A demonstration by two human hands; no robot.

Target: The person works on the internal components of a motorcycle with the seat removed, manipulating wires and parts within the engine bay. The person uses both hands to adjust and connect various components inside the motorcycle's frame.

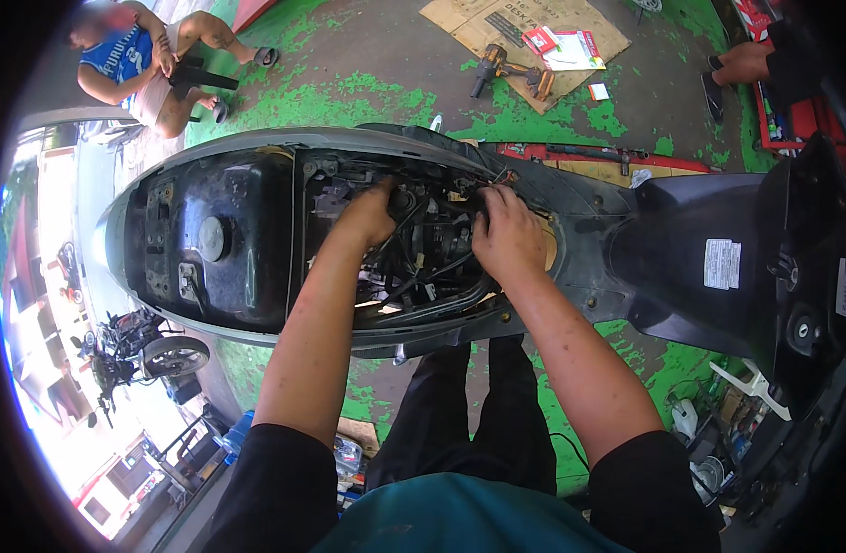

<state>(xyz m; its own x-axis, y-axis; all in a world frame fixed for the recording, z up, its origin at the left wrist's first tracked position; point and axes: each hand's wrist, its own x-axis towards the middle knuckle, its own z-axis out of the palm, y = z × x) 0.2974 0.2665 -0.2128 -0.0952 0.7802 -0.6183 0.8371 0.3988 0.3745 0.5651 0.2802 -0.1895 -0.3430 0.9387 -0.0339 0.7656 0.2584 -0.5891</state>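
A scooter [570, 221] stands sideways before me with its seat off, so the engine bay [432, 267] lies uncovered, full of black hoses, cables and metal parts. My left hand [369, 214] reaches down into the bay's left part, beside a round dark fitting; most of its fingertips are hidden among the parts. At the bay's right end, my right hand [513, 235] has its fingers bent over a dark part at the edge of the opening. What exactly they grip is hidden. Left of the bay sits the black fuel tank [257, 221] with a round grey cap [213, 238].
Beyond the scooter, a cordless drill [489, 69] and papers [573, 51] lie on flattened cardboard [441, 14]. A seated person [118, 60] is at the far left; another person's leg [745, 69] shows at the far right. A partly dismantled motorcycle [146, 355] stands at left, clutter [718, 433] at lower right.
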